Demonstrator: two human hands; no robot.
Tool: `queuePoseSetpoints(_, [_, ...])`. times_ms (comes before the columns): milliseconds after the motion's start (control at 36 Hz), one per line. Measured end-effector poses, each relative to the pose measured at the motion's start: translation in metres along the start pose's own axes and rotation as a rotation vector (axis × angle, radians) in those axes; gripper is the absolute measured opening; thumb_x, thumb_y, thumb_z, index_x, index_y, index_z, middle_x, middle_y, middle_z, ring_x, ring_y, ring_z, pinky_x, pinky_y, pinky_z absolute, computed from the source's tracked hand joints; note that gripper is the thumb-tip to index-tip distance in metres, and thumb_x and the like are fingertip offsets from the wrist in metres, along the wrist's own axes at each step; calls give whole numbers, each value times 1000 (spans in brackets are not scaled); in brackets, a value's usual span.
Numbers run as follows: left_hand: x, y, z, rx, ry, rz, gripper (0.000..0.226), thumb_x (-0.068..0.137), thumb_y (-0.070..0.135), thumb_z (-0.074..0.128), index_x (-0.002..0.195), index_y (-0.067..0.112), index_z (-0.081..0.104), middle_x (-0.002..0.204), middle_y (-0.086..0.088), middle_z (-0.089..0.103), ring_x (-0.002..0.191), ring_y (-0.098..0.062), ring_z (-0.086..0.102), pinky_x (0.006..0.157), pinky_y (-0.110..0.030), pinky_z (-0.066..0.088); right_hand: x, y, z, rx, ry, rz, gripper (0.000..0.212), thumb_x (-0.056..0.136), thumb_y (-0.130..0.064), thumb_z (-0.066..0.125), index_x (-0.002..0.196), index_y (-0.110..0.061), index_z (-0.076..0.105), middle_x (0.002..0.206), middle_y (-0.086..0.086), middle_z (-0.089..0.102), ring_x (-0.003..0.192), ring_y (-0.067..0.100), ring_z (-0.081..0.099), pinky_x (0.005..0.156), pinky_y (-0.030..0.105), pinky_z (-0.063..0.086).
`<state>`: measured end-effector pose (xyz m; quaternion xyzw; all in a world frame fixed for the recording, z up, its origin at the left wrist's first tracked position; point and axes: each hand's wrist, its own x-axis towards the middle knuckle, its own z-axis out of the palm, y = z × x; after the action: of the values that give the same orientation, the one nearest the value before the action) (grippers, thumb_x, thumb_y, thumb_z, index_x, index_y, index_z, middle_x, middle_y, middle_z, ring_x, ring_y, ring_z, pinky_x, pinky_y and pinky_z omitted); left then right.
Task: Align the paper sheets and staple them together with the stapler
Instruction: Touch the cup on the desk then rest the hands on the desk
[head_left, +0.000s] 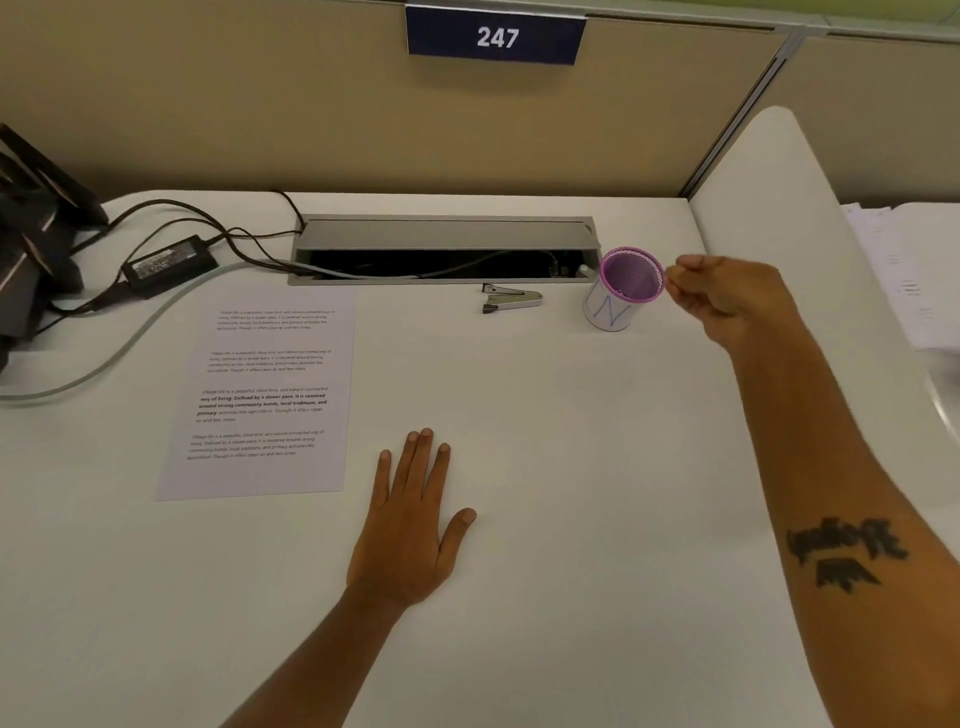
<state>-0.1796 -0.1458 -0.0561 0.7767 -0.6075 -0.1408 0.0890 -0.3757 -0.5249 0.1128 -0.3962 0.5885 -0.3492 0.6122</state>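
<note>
Flat on the bench (571, 467) lies the open left hand (410, 525), right of the paper sheets (265, 395). Right hand (727, 301) pinches the cup (621, 288) rim; stapler (511, 300) just left of it.

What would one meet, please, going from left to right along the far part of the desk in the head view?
Adapter → paper → stapler → cup → right hand.
</note>
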Motion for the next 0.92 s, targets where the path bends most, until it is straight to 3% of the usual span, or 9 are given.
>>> queuePoseSetpoints(139, [-1, 0, 0, 12, 4, 4, 80, 110, 63, 20, 172, 13, 12, 182, -10, 0, 169, -24, -5, 137, -55, 9, 17, -10, 25, -471, 117, -280, 21, 77, 2, 85, 73, -16, 74, 82, 8, 74, 81, 28, 75, 78, 38, 66])
queuePoseSetpoints(250, [0, 0, 0, 15, -6, 3, 81, 110, 63, 21, 172, 13, 11, 182, -10, -1, 169, -24, -6, 137, -56, 10, 26, -12, 34, -758, 132, -393, 11, 79, -5, 85, 87, -11, 81, 91, 5, 77, 88, 22, 75, 83, 40, 65])
queuePoseSetpoints(361, [0, 0, 0, 19, -7, 2, 80, 111, 63, 21, 172, 12, 10, 182, -10, -1, 169, -25, -6, 136, -57, 11, 28, -12, 35, -897, 115, -511, 11, 80, -4, 83, 89, -7, 82, 91, 10, 79, 86, 24, 75, 85, 45, 64])
queuePoseSetpoints(528, [0, 0, 0, 19, -9, 5, 81, 110, 64, 19, 172, 12, 11, 182, -10, -1, 169, -25, -6, 137, -56, 9, 28, -15, 37, -916, 163, -524, 13, 75, -9, 89, 85, -8, 80, 91, 9, 77, 86, 23, 74, 83, 42, 64])
queuePoseSetpoints(722, [1, 0, -1, 25, -15, 1, 81, 110, 64, 19, 172, 13, 10, 182, -10, -2, 169, -25, -7, 137, -56, 9, 32, -15, 37, -873, 120, -488, 14, 80, 2, 80, 87, -10, 81, 91, 8, 78, 88, 25, 75, 84, 46, 64])
queuePoseSetpoints(917, [0, 0, -2, 14, -10, -2, 81, 110, 64, 19, 172, 13, 13, 182, -10, 0, 169, -25, -5, 136, -57, 12, 25, -13, 34, -786, 135, -448, 16, 80, 2, 79, 86, -12, 80, 88, 3, 76, 86, 21, 74, 82, 41, 65])
